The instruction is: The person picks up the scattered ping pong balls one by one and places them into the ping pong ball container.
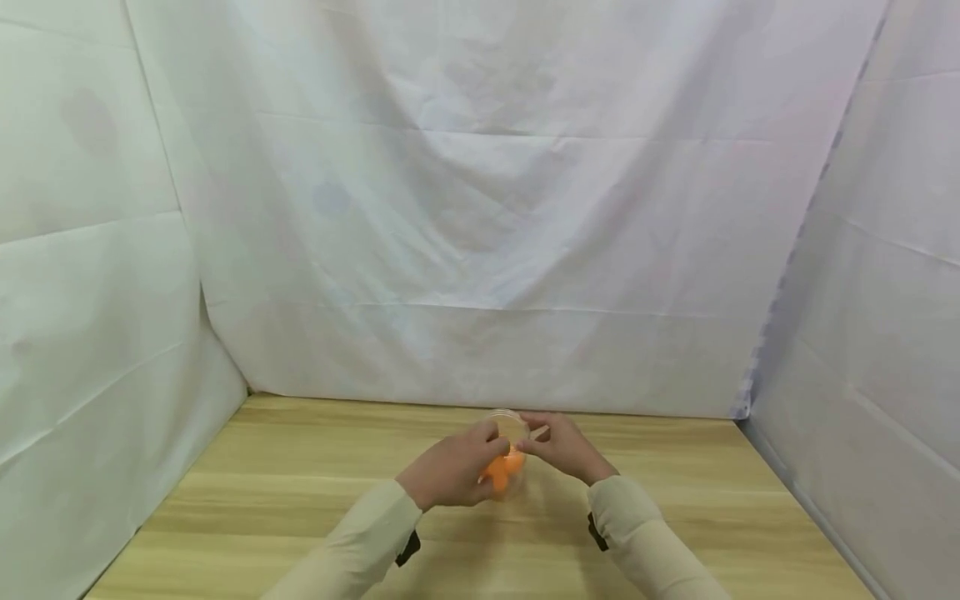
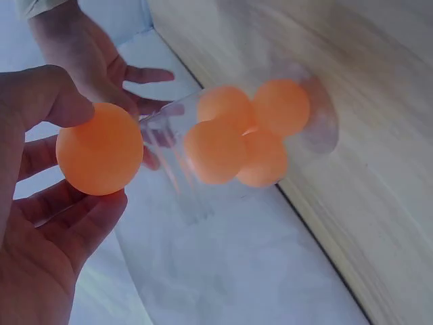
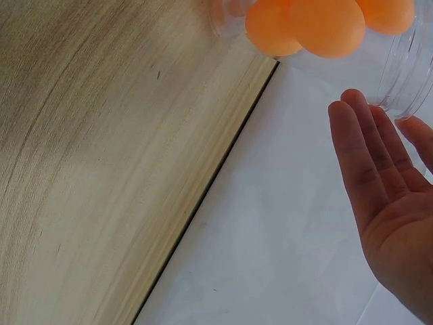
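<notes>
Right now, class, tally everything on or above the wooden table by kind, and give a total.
Orange balls: 5, with 4 inside the cup and 1 held by the left hand
Clear plastic cup: 1
Hands: 2, left hand, right hand
Total: 8

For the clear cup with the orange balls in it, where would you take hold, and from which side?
Grip the clear cup round its ribbed wall near the rim, coming from the side rather than over the mouth. The right hand touches it there with straight fingers. The left hand pinches one orange ball at the open mouth, so that end should probably stay free; four balls crowd the base.
</notes>
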A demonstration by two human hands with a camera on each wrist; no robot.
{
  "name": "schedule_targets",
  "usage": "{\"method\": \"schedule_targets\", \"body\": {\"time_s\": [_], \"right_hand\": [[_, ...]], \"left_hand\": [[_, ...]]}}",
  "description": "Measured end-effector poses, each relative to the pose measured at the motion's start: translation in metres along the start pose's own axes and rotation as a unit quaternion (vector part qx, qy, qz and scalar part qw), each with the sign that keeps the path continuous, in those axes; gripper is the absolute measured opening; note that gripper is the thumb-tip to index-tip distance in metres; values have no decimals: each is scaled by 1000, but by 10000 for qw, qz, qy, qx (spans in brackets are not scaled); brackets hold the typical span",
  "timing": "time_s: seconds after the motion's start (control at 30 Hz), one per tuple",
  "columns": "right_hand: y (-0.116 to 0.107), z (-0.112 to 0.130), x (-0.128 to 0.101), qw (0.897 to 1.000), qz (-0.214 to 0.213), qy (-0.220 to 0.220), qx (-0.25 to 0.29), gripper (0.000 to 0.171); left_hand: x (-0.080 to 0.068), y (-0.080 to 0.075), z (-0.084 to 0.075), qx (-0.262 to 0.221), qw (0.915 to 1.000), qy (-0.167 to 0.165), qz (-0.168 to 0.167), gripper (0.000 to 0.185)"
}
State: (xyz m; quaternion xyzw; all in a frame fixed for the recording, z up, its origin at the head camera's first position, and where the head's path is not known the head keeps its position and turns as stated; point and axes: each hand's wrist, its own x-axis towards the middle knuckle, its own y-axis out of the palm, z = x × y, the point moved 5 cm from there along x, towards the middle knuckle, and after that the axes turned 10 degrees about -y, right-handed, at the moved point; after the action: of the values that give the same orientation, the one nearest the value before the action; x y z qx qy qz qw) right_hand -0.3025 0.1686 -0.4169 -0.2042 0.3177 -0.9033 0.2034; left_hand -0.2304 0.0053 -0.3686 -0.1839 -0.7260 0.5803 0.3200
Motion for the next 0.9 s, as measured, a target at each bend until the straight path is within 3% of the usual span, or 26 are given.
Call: {"method": "schedule_targets", "body": {"time_s": [0.13, 0.4, 0.67, 0.9], "right_hand": [[0, 1, 1, 10000, 4, 14, -15, 51], [-1, 4, 0, 10000, 37, -1, 6, 54], [-2, 2, -1, 10000, 27, 69, 16, 54], [-1, 1, -1, 10000, 27, 84, 29, 55]], "left_hand": [[10, -6, 2, -34, 9999, -63, -132, 22], [23, -8, 4, -458, 9987, -244, 1, 25], [39, 1, 12, -486, 9962, -692, 195, 29], [50, 10, 17, -533, 9960, -690, 200, 30]]}}
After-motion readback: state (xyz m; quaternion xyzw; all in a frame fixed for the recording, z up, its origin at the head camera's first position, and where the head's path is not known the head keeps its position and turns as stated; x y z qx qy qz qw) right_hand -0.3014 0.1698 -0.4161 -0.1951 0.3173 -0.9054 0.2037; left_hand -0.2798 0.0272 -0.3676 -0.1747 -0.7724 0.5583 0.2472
